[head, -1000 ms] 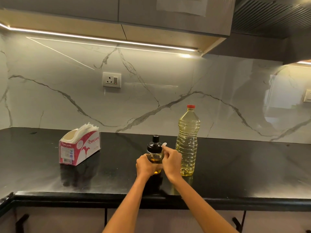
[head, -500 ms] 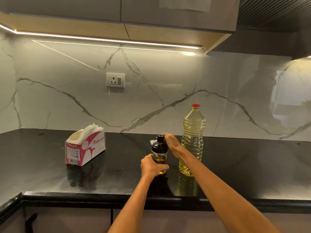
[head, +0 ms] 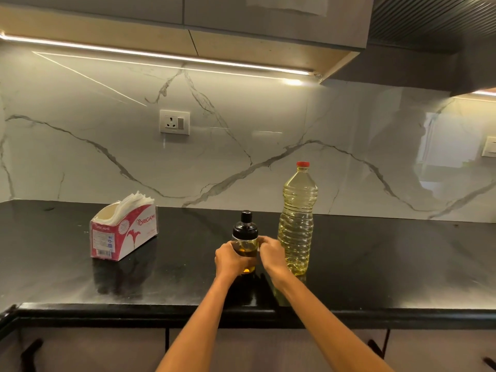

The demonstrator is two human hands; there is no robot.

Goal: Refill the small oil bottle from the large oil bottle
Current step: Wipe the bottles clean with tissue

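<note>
Early stage. Small oil bottle (head: 245, 241) upright on tabletop (head: 375, 264), black lid on, little oil inside. Left hand (head: 230, 257) clamped round body; right hand (head: 271, 254) closed on its side. Large oil bottle (head: 297, 221) just beside, capped, untouched. Uncapping, pouring remain.

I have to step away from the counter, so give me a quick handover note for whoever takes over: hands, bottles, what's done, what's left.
Left hand: wrapped around the body of the small oil bottle, which stands on the black counter.
Right hand: at the small bottle's right side, touching it; grip unclear.
Large oil bottle: upright just right of the hands, red cap on, mostly full.
Done: nothing poured; the small bottle's black lid is in place, with a little oil at the bottom.
Left: take off both caps, pour from large to small, recap.
</note>
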